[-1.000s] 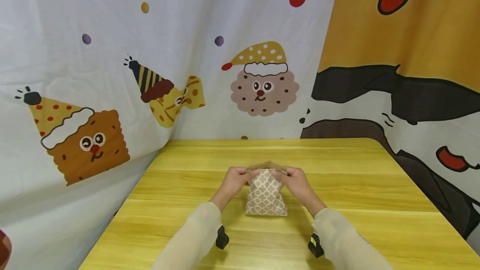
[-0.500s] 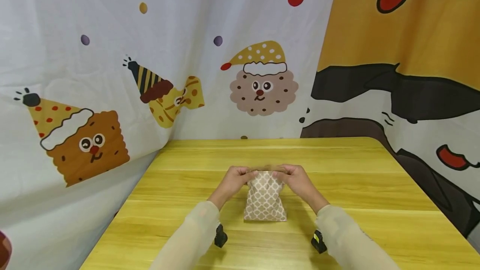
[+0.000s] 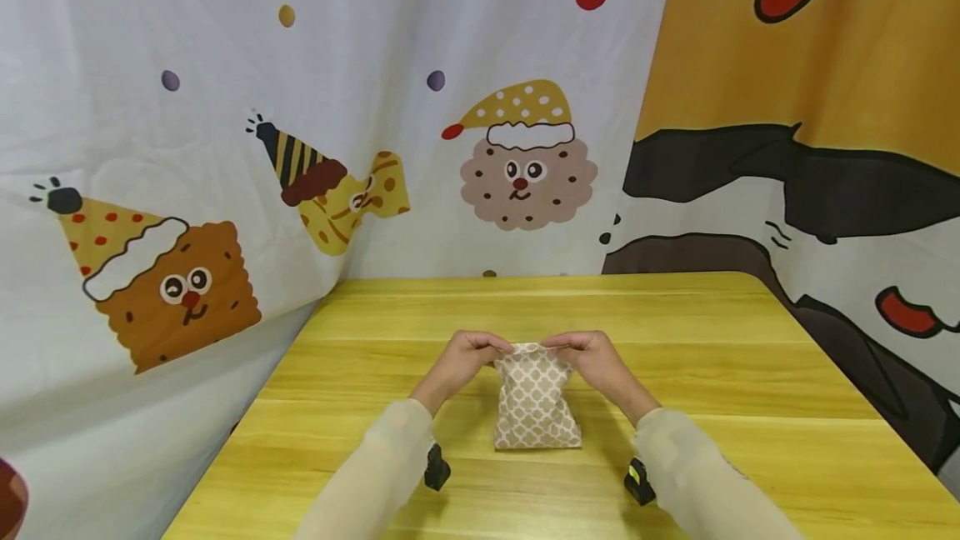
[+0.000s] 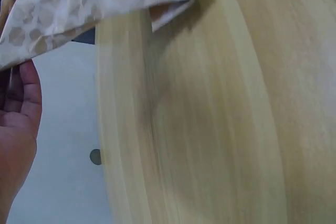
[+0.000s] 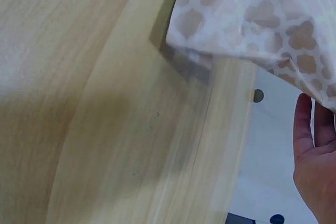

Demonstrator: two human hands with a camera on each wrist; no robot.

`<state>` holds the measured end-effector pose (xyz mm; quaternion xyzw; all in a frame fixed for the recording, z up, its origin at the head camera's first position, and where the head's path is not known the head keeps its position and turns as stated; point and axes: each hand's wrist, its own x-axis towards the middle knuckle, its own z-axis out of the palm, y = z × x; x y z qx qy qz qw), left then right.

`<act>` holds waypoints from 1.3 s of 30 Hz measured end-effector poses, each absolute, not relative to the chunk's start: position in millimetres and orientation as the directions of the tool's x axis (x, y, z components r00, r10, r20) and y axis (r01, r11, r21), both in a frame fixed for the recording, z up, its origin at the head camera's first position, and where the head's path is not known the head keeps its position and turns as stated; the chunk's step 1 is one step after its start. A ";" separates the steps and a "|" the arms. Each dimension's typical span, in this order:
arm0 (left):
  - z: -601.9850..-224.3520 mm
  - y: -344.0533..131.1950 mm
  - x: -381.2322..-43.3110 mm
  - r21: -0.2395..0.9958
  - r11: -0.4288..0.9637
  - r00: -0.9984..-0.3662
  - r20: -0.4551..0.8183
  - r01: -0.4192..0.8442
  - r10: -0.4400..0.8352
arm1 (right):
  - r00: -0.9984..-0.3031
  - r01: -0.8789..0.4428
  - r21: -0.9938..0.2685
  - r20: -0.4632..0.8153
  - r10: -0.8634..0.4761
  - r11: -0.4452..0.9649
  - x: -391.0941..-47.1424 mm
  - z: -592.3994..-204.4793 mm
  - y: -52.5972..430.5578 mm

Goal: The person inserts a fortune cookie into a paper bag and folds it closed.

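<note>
A brown paper bag (image 3: 537,407) with a white lattice print stands between both hands, its top edge raised and its wider bottom low over the table. My left hand (image 3: 471,355) pinches the upper left of the bag's top edge. At the upper right, my right hand (image 3: 591,357) pinches the same edge. In the left wrist view the bag (image 4: 100,3) slants across the top, with the left hand (image 4: 20,108) at its lower edge. The right wrist view has the bag (image 5: 252,19) at upper right, the right hand (image 5: 317,156) just below it.
The wooden table (image 3: 360,473) spreads under the hands. A white curtain (image 3: 375,48) with cartoon biscuits hangs behind and at the left, and an orange and black part (image 3: 810,82) hangs at the right. Each wrist carries a small black camera (image 3: 437,468).
The brown flap standing above the bag's top has gone from sight; a patterned folded edge now shows there. The bag's bottom has come slightly nearer. Both hands keep their hold.
</note>
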<state>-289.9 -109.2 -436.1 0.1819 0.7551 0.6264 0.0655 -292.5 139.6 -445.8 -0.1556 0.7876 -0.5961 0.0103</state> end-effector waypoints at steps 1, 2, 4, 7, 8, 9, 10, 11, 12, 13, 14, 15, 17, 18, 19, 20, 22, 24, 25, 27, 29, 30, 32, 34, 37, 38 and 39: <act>-435.7 -109.4 -289.0 0.969 0.157 -0.927 0.124 0.190 0.354 | -0.951 -0.229 -0.943 0.163 -0.262 0.243 -292.4 -445.8 140.0; -435.7 -109.4 -288.3 0.966 0.181 -0.931 0.112 0.184 0.348 | -0.951 -0.224 -0.943 0.156 -0.267 0.246 -292.2 -445.5 140.3; -435.3 -108.7 -286.4 0.959 0.216 -0.938 0.104 0.183 0.331 | -0.949 -0.219 -0.943 0.146 -0.278 0.253 -291.3 -444.4 141.2; -435.2 -106.5 -284.9 0.942 0.275 -0.948 0.107 0.193 0.299 | -0.949 -0.220 -0.939 0.143 -0.283 0.263 -288.6 -440.6 142.5; -434.9 -105.5 -284.4 0.935 0.294 -0.951 0.111 0.199 0.289 | -0.950 -0.214 -0.943 0.139 -0.281 0.256 -287.7 -438.7 142.3; -433.9 -104.5 -283.5 0.931 0.299 -0.951 0.123 0.210 0.282 | -0.950 -0.203 -0.948 0.132 -0.282 0.243 -287.0 -436.4 141.7; -433.7 -103.3 -283.3 0.924 0.314 -0.952 0.130 0.217 0.276 | -0.953 -0.191 -0.950 0.119 -0.279 0.247 -287.1 -434.6 140.8; -432.9 -102.1 -282.9 0.919 0.321 -0.951 0.142 0.230 0.274 | -0.953 -0.181 -0.948 0.104 -0.283 0.262 -287.1 -432.2 139.1; -431.7 -100.8 -282.2 0.915 0.323 -0.950 0.155 0.242 0.272 | -0.956 -0.168 -0.944 0.085 -0.281 0.284 -288.0 -430.6 136.3; -430.4 -99.6 -281.6 0.911 0.327 -0.949 0.167 0.253 0.269 | -0.957 -0.160 -0.938 0.070 -0.283 0.308 -288.9 -428.8 133.6; -429.4 -98.4 -281.3 0.906 0.331 -0.947 0.177 0.263 0.267 | -0.958 -0.151 -0.930 0.055 -0.281 0.335 -289.7 -427.4 131.1; -428.5 -97.0 -281.2 0.906 0.332 -0.947 0.180 0.264 0.265 | -0.960 -0.147 -0.919 0.043 -0.277 0.367 -290.3 -426.4 128.8; -426.6 -94.0 -281.3 0.904 0.336 -0.948 0.179 0.263 0.262 | -0.963 -0.148 -0.894 0.033 -0.266 0.422 -290.9 -425.2 125.6; -425.1 -92.0 -280.7 0.902 0.345 -0.950 0.171 0.258 0.263 | -0.966 -0.143 -0.891 0.032 -0.256 0.430 -291.1 -425.1 124.8; -423.6 -90.0 -280.4 0.896 0.358 -0.948 0.169 0.261 0.268 | -0.967 -0.144 -0.891 0.033 -0.253 0.430 -290.7 -424.5 124.8; -422.5 -88.0 -280.4 0.887 0.375 -0.946 0.171 0.269 0.274 | -0.968 -0.141 -0.892 0.033 -0.250 0.429 -290.5 -424.4 124.9; -420.3 -84.0 -279.9 0.867 0.406 -0.941 0.182 0.290 0.284 | -0.968 -0.142 -0.891 0.035 -0.247 0.432 -290.2 -424.1 125.5; -419.0 -80.5 -279.7 0.838 0.441 -0.934 0.203 0.320 0.293 | -0.969 -0.138 -0.890 0.031 -0.244 0.434 -289.8 -423.7 125.6; -418.8 -79.1 -279.9 0.827 0.453 -0.931 0.214 0.333 0.295 | -0.969 -0.140 -0.890 0.034 -0.244 0.434 -289.3 -423.2 125.6; -418.5 -76.2 -279.8 0.805 0.479 -0.927 0.224 0.350 0.300 | -0.965 -0.162 -0.886 0.051 -0.256 0.434 -288.2 -422.7 125.5; -418.5 -73.5 -280.0 0.775 0.514 -0.923 0.238 0.369 0.303 | -0.963 -0.185 -0.882 0.073 -0.261 0.434 -287.0 -422.2 124.6; -418.8 -72.2 -280.2 0.757 0.533 -0.921 0.247 0.378 0.302 | -0.959 -0.206 -0.876 0.093 -0.268 0.437 -286.5 -422.1 124.0; -419.5 -70.2 -280.0 0.711 0.579 -0.915 0.273 0.400 0.297 | -0.951 -0.255 -0.851 0.135 -0.278 0.459 -285.5 -422.2 122.4; -420.9 -69.7 -280.1 0.648 0.634 -0.906 0.313 0.423 0.285 | -0.941 -0.309 -0.809 0.183 -0.285 0.500 -284.6 -422.3 120.9; -422.7 -72.9 -279.8 0.543 0.713 -0.888 0.371 0.444 0.270 | -0.936 -0.347 -0.743 0.236 -0.260 0.572 -283.8 -424.1 121.0; -423.7 -75.0 -280.1 0.510 0.736 -0.882 0.388 0.446 0.266 | -0.937 -0.346 -0.731 0.246 -0.246 0.588 -283.5 -424.9 121.8; -424.7 -77.6 -280.3 0.486 0.753 -0.879 0.399 0.444 0.261 | -0.939 -0.342 -0.724 0.250 -0.234 0.599 -283.2 -425.7 123.0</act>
